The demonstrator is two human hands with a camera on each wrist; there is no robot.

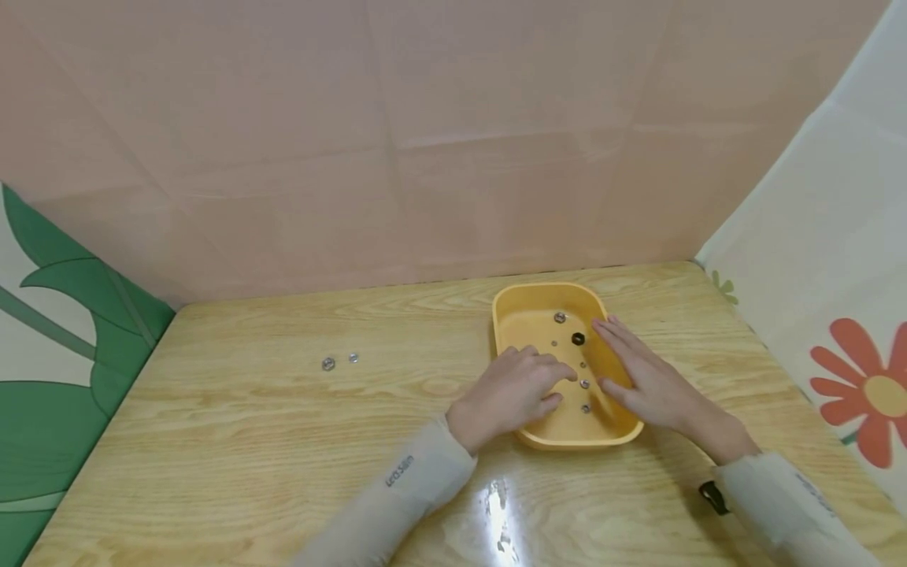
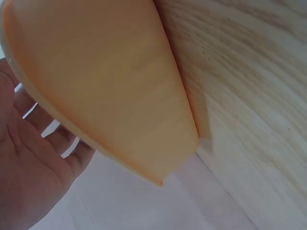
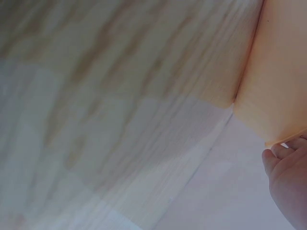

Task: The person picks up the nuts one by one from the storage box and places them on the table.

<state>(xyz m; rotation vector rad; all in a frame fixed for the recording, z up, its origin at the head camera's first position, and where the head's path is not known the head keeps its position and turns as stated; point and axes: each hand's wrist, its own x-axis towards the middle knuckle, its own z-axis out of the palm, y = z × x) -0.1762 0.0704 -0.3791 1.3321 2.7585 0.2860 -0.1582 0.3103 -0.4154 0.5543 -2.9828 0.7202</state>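
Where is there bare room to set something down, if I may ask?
Bare table lies left of the two loose nuts and between them and the tray. Crowded: the tray, with left hand and right hand at its rim, hardware inside; a black object by the right sleeve.

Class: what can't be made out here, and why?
Head: left rim of the yellow tray, partly hidden by the left hand.
Head: markings on the small metal pieces, too small.
Wrist views: the tray's contents, hidden by its walls.
Right wrist: part of the right hand, edge-cropped.
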